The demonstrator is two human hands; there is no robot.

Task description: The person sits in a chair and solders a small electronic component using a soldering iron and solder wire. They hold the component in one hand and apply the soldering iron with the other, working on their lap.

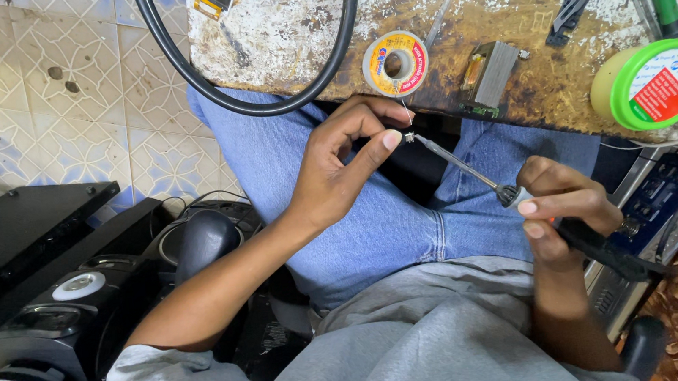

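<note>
Two hands, one soldering iron, one tiny part — held over the lap below the tabletop (pixel 294 17).
One black cable (pixel 261 106) loops above; one green tub (pixel 652 84), one solder spool (pixel 395 63). Right hand (pixel 566 203) grips the soldering iron (pixel 473 173); left hand (pixel 344 160) fingers pinch the small part (pixel 409 136) at its tip.

slanted soldering iron (pixel 473 171); tip touching small part (pixel 408 137)
</note>
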